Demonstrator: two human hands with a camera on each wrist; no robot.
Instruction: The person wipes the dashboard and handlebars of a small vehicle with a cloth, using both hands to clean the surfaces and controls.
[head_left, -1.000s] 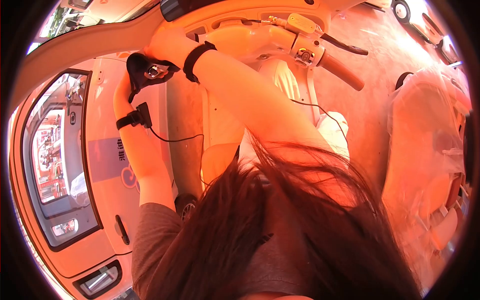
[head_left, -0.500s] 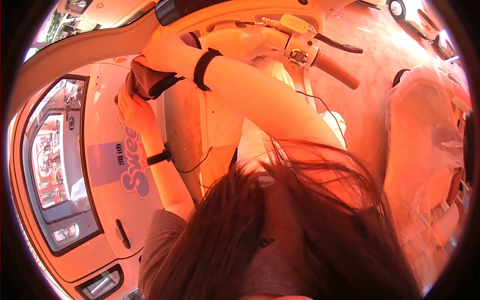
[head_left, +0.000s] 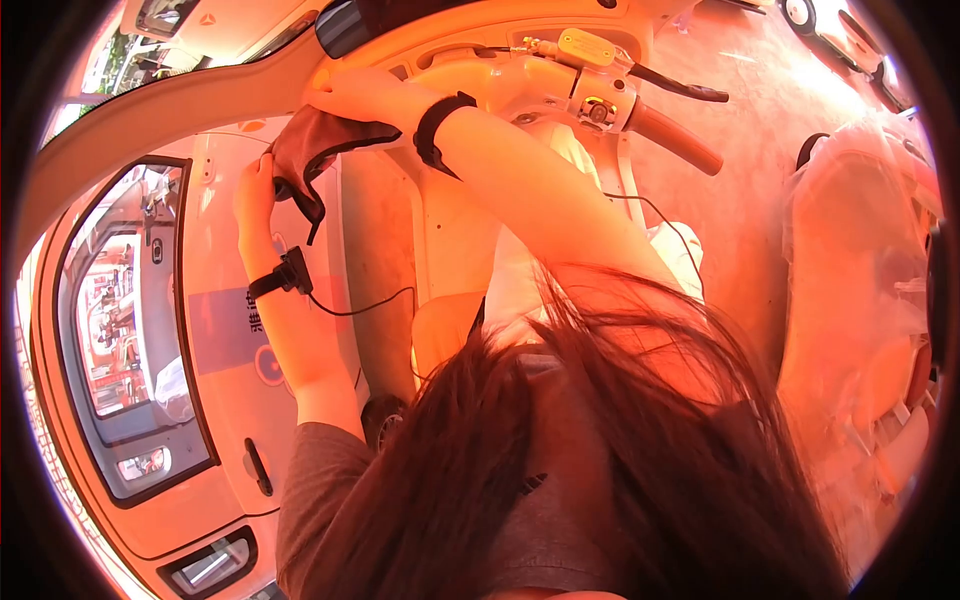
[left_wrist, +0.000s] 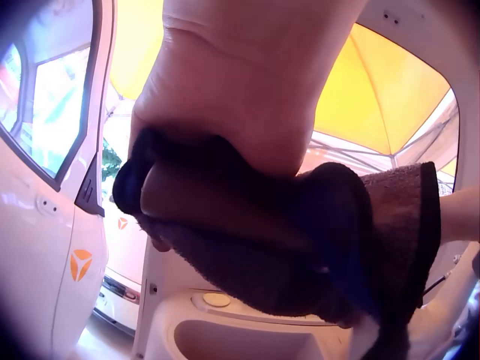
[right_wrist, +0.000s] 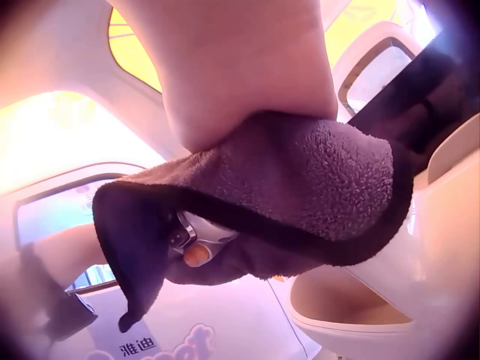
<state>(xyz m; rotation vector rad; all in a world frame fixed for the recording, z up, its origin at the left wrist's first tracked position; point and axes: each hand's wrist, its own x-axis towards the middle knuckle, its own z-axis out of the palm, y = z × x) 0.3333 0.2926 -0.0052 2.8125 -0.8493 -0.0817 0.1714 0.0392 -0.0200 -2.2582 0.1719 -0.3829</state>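
Observation:
A fuzzy grey-brown cloth with black edging (head_left: 310, 145) is draped between my hands beside the vehicle's open door. My right hand (head_left: 350, 95) grips it from above, the forearm crossing my front. At its left side my left hand (head_left: 257, 195) holds on, the fingers partly hidden by the fabric. The left wrist view shows the left hand (left_wrist: 232, 90) over the dark folds, a fingertip curled below. In the right wrist view, beneath the cloth (right_wrist: 300, 172), a silver fitting (right_wrist: 206, 231) with an orange tip shows; the rest is covered.
To the right are the handlebar's brown grip (head_left: 675, 138) and brake lever (head_left: 680, 82). A white door panel with a window (head_left: 130, 300) stands at left. A plastic-wrapped seat (head_left: 850, 260) is on the right. A cable (head_left: 360, 310) hangs from my left wrist camera.
The cloth has gone from bunched to spread out, with its black edge hanging down. My left hand swung right and turned, then came back left; the right hand stays on the cloth.

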